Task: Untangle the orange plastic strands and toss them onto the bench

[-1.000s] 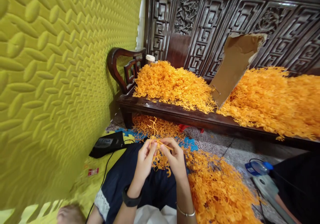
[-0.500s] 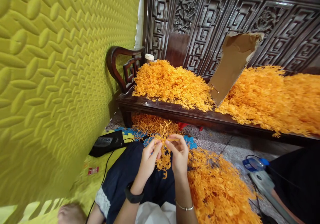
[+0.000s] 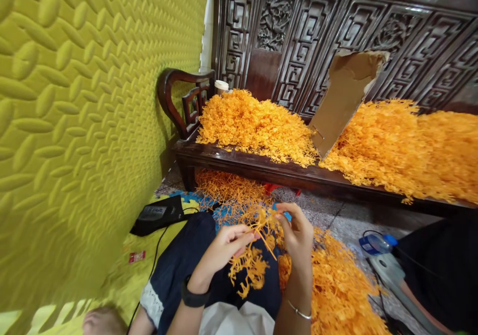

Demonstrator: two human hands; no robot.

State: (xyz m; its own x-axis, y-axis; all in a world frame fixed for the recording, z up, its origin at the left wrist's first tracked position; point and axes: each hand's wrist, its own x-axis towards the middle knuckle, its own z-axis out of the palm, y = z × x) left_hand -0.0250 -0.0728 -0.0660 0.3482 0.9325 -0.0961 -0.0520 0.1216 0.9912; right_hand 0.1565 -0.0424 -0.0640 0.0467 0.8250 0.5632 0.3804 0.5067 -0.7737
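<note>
My left hand (image 3: 224, 247) is closed in a pinch on a bunch of orange plastic sprigs (image 3: 253, 265) that hangs down over my lap. A black watch sits on that wrist. My right hand (image 3: 298, 233), with a thin bracelet on the wrist, pinches a single orange sprig (image 3: 266, 224) beside the bunch. Both hands are held over my dark blue trousers (image 3: 186, 270). A heap of the same orange sprigs (image 3: 336, 290) lies on the floor just to the right of my right arm.
A dark carved wooden bench (image 3: 261, 168) carries two big orange piles (image 3: 254, 126) split by a cardboard sheet (image 3: 341, 98). A yellow padded wall (image 3: 82, 116) is at left. A black device (image 3: 157, 214) with a cable and a blue-capped bottle (image 3: 375, 243) lie on the floor.
My hands have moved apart and a little to the right. The right hand has drawn one sprig away from the bunch, which now hangs lower from the left hand.
</note>
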